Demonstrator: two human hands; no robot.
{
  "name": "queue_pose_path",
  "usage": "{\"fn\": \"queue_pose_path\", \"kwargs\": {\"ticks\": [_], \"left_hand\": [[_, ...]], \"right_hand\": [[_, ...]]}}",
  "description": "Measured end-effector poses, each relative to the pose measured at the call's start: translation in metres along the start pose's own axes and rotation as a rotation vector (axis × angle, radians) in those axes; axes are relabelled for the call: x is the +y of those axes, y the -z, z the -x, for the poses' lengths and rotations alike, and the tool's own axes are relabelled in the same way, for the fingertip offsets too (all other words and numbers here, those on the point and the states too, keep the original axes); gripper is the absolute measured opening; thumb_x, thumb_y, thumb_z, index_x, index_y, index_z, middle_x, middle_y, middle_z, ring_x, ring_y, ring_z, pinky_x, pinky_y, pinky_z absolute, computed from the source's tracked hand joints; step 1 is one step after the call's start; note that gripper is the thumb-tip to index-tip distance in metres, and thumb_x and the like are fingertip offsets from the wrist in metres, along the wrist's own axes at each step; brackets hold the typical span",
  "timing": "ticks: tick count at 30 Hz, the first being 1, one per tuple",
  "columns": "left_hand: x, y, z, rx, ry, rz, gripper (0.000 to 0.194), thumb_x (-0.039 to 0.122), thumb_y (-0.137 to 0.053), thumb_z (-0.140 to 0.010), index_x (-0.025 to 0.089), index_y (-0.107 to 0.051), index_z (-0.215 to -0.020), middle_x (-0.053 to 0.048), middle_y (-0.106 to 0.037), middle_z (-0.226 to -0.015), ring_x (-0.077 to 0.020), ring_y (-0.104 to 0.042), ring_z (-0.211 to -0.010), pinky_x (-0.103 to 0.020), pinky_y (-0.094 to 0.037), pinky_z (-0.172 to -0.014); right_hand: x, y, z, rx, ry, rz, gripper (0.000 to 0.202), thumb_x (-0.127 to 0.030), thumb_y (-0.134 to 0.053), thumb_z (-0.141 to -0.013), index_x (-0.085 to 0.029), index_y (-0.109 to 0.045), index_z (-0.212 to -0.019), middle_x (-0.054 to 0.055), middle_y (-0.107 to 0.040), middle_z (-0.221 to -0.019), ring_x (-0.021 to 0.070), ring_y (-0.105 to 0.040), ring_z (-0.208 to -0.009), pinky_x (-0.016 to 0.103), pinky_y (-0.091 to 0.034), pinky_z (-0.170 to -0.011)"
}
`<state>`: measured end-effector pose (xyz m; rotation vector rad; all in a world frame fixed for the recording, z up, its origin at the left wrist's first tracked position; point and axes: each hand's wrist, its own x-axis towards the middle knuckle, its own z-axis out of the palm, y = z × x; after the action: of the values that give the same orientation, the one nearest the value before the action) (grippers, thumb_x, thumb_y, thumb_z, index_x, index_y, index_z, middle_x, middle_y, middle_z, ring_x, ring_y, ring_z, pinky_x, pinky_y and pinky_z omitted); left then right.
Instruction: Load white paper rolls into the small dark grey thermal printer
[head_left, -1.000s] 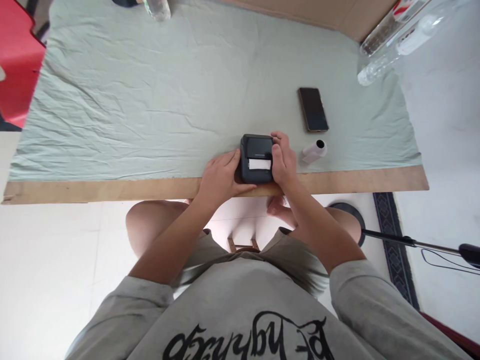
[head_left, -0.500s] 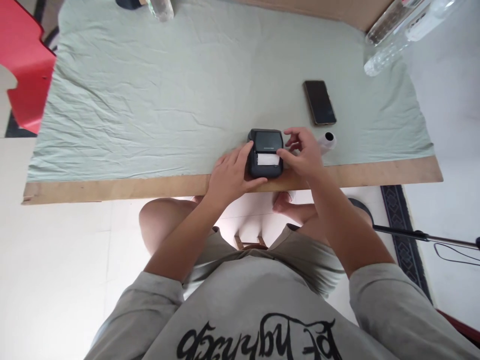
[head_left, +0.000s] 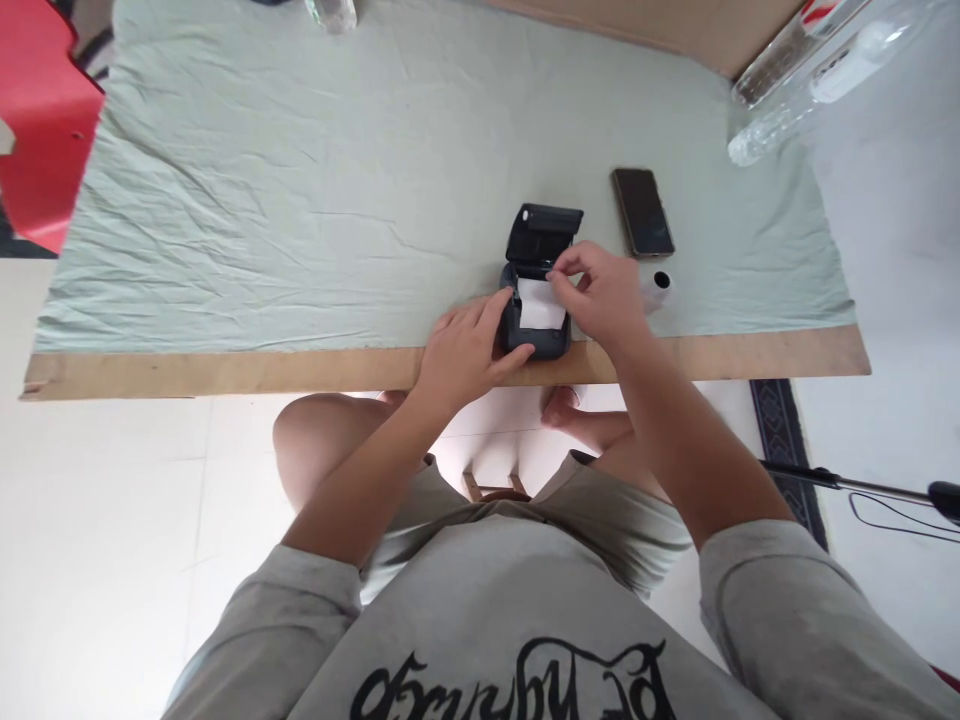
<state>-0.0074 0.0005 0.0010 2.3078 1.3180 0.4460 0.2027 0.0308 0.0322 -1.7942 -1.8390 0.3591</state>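
A small black portable printer (head_left: 547,345) rests at the table's front edge with its lid (head_left: 546,235) raised. White paper (head_left: 541,303) lies in its open compartment. My left hand (head_left: 466,345) holds the printer's left side, the thumb along the front and the fingers at the left wall. My right hand (head_left: 600,292) is closed in a pinch at the paper's upper right corner, just below the lid's hinge. Right of that hand lies a white paper roll (head_left: 658,288) with a dark hollow core, partly hidden behind the hand.
A black phone (head_left: 643,212) lies behind the roll on the pale green cloth (head_left: 337,180). Clear plastic bottles (head_left: 780,125) lie at the back right beside a cardboard piece (head_left: 637,25). A clear glass (head_left: 334,12) is at the back. A red chair (head_left: 45,120) stands left.
The printer's lid has swung open toward the back, exposing the paper inside. My right hand has moved slightly up and left to the paper's corner. My left hand keeps its hold.
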Motion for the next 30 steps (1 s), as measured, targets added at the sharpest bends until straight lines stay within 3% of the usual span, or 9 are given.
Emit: {"fn": "queue_pose_path", "kwargs": {"ticks": [3, 7, 13, 16, 19, 23, 25, 28, 30], "left_hand": [[0.0, 0.0, 0.0, 0.007, 0.0, 0.006, 0.073, 0.057, -0.056, -0.099, 0.015, -0.04, -0.157, -0.016, -0.062, -0.148, -0.0327, -0.059, -0.135, -0.045, -0.042, -0.114], [-0.002, -0.001, 0.001, 0.019, -0.008, 0.017, 0.073, 0.055, -0.056, -0.099, 0.015, -0.041, -0.157, -0.016, -0.062, -0.148, -0.0327, -0.059, -0.135, -0.045, -0.042, -0.114], [-0.001, 0.001, 0.001, 0.018, -0.002, 0.016, 0.072, 0.054, -0.057, -0.099, 0.014, -0.042, -0.157, -0.016, -0.063, -0.146, -0.032, -0.059, -0.135, -0.045, -0.04, -0.116], [-0.001, 0.001, 0.001, 0.02, -0.009, 0.02, 0.073, 0.055, -0.057, -0.099, 0.013, -0.041, -0.157, -0.016, -0.064, -0.144, -0.0318, -0.06, -0.134, -0.045, -0.04, -0.116], [0.0, 0.001, 0.001, 0.018, -0.003, 0.024, 0.074, 0.056, -0.057, -0.099, 0.014, -0.041, -0.157, -0.015, -0.063, -0.147, -0.0323, -0.059, -0.135, -0.045, -0.041, -0.115], [0.0, 0.001, 0.001, 0.025, 0.007, 0.035, 0.071, 0.055, -0.057, -0.099, 0.016, -0.042, -0.157, -0.013, -0.061, -0.15, -0.032, -0.059, -0.135, -0.046, -0.042, -0.115], [0.0, 0.0, 0.001, 0.029, 0.004, 0.036, 0.071, 0.055, -0.056, -0.099, 0.017, -0.042, -0.157, -0.013, -0.061, -0.151, -0.0322, -0.059, -0.135, -0.046, -0.042, -0.114], [0.001, 0.0, 0.001, 0.022, 0.007, 0.029, 0.072, 0.055, -0.055, -0.099, 0.016, -0.041, -0.158, -0.013, -0.059, -0.153, -0.0324, -0.058, -0.136, -0.046, -0.041, -0.115], [0.002, 0.001, 0.0, 0.006, 0.018, 0.02, 0.072, 0.054, -0.055, -0.099, 0.015, -0.041, -0.158, -0.014, -0.058, -0.153, -0.0325, -0.058, -0.137, -0.046, -0.04, -0.116]], "right_hand": [[-0.014, 0.01, -0.01, -0.257, 0.036, 0.285, 0.019, -0.026, -0.061, -0.087, -0.024, -0.075, -0.1, 0.004, -0.08, -0.101, 0.025, -0.071, -0.089, 0.04, -0.051, -0.083], [-0.026, 0.019, -0.028, -0.529, 0.083, 0.427, 0.039, -0.022, -0.065, -0.084, -0.028, -0.072, -0.121, 0.003, -0.079, -0.119, 0.0294, -0.07, -0.11, 0.038, -0.049, -0.081], [-0.022, 0.023, -0.041, -0.626, 0.175, 0.419, 0.034, -0.023, -0.067, -0.08, -0.025, -0.074, -0.113, 0.004, -0.079, -0.113, 0.0283, -0.07, -0.102, 0.037, -0.047, -0.078], [-0.014, 0.033, -0.036, -0.524, 0.191, 0.244, 0.037, -0.022, -0.069, -0.074, -0.024, -0.074, -0.111, 0.005, -0.079, -0.114, 0.0268, -0.07, -0.098, 0.038, -0.049, -0.082], [-0.001, 0.044, -0.018, -0.316, 0.09, -0.088, 0.035, -0.028, -0.073, -0.069, -0.026, -0.072, -0.104, 0.004, -0.078, -0.105, 0.019, -0.064, -0.074, 0.036, -0.048, -0.069], [0.022, 0.037, 0.025, 0.098, -0.229, -0.907, 0.035, -0.043, -0.068, -0.068, -0.031, -0.065, -0.1, -0.001, -0.069, -0.091, 0.0115, -0.045, -0.055, 0.027, -0.032, -0.047], [0.034, 0.023, 0.046, 0.15, -0.411, -1.181, 0.039, -0.045, -0.068, -0.063, -0.029, -0.061, -0.098, -0.001, -0.064, -0.09, 0.0122, -0.05, -0.06, 0.026, -0.035, -0.048], [0.046, 0.003, 0.063, 0.293, -0.505, -1.166, 0.04, -0.034, -0.076, -0.057, -0.028, -0.052, -0.088, -0.005, -0.054, -0.076, 0.0102, -0.049, -0.058, 0.023, -0.038, -0.049], [0.05, -0.005, 0.065, 0.348, -0.507, -1.032, 0.041, -0.038, -0.08, -0.06, -0.028, -0.05, -0.086, -0.006, -0.052, -0.072, 0.0101, -0.048, -0.055, 0.024, -0.04, -0.05]]}}
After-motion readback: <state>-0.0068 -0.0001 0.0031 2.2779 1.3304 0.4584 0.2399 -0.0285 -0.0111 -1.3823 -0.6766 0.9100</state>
